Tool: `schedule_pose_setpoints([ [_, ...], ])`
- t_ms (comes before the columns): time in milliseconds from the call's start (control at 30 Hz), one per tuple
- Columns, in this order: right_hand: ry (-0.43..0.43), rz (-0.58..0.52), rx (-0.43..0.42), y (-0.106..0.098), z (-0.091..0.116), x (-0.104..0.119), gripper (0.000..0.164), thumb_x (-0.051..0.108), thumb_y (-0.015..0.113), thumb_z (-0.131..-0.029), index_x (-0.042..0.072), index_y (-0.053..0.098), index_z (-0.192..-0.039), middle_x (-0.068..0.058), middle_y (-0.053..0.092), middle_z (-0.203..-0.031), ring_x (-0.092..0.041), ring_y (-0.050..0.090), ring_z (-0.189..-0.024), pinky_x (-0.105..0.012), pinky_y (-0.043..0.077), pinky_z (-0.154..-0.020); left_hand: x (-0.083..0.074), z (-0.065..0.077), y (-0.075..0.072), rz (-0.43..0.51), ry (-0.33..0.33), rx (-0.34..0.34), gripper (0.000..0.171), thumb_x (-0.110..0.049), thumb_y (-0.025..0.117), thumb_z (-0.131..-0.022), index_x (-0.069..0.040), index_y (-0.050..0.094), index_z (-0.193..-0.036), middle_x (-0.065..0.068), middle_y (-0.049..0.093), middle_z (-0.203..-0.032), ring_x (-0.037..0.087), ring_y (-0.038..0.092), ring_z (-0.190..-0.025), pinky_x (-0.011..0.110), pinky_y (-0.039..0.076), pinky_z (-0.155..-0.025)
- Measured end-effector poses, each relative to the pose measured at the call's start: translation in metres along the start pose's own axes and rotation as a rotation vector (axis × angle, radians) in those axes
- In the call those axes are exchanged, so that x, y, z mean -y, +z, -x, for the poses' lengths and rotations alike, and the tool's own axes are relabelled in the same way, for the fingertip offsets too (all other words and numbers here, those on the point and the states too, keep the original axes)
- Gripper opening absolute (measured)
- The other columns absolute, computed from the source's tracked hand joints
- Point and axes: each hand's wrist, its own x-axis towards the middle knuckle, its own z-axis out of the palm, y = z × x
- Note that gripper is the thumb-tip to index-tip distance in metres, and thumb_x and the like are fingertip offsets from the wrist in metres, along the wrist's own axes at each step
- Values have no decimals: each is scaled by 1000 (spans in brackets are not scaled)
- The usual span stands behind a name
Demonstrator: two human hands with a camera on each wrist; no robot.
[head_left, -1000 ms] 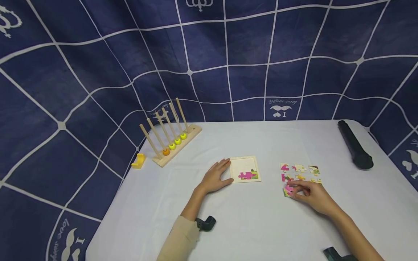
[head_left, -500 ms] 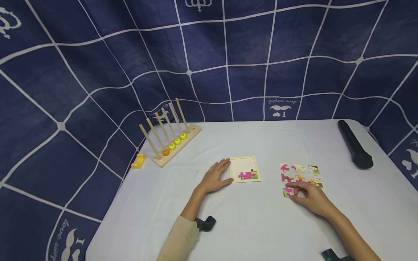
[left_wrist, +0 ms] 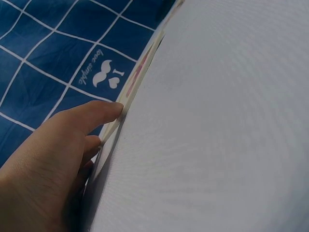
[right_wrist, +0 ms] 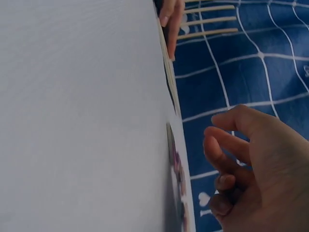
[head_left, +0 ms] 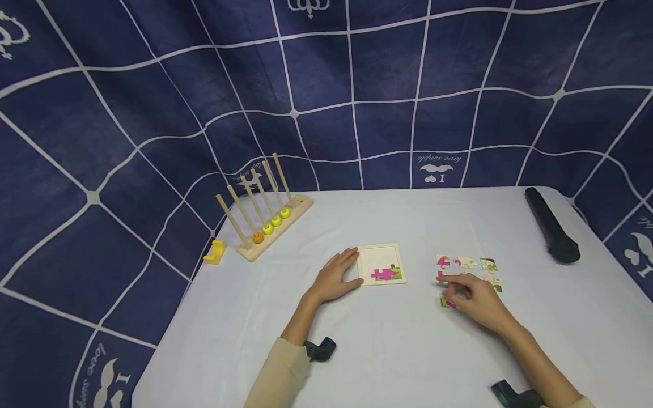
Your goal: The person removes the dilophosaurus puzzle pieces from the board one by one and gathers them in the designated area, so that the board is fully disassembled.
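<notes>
A square wooden puzzle tray [head_left: 374,255] lies on the white table, with joined pink and green pieces [head_left: 386,273] in its lower right part. Along its left side my left hand [head_left: 334,277] rests spread, thumb at the lower corner and fingertips at the upper one. In the left wrist view the thumb [left_wrist: 104,112] touches the tray's pale edge. To the right lie several loose jigsaw pieces [head_left: 465,262] in rows. Over the lower ones hovers my right hand [head_left: 479,300], which partly hides them. Its thumb and index finger stand apart with nothing between them in the right wrist view.
At the back left stands a wooden peg rack [head_left: 275,229] with upright rods and several yellow and orange beads. A yellow plastic block [head_left: 215,252] lies beside it. A black microphone-shaped object [head_left: 553,226] lies at the far right. Behind hangs a blue checked cloth [head_left: 388,113].
My right hand has lifted away from the pink and green lower-left loose piece and shifted slightly left, its index finger straightening. The left hand stays on the tray.
</notes>
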Motion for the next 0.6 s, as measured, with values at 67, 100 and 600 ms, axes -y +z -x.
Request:
schedule_pose_setpoints([
  [67,-14,6,23,6,-8,6,27,13,72,-74,15,69,-100,9,58,-74,-3,35,-54,-17,30,-44,0,0,0,0,2,-4,72,-48,54,-83,-9,33,-139,2,28,-146,17,21,-135,32,14,-111],
  [100,-19,0,33,10,-12,10,27,14,72,-74,16,68,-101,11,58,-75,-4,36,-55,-18,31,-45,0,0,0,2,1,-4,71,-48,54,-83,-9,33,-139,1,28,-146,17,21,-135,31,14,-111],
  [600,-63,-74,133,70,-64,39,38,16,72,-74,12,63,-111,10,59,-77,-13,48,-81,-32,41,-72,1,0,1,-2,6,-3,71,-49,52,-83,-10,32,-139,1,27,-146,17,21,-135,32,15,-111],
])
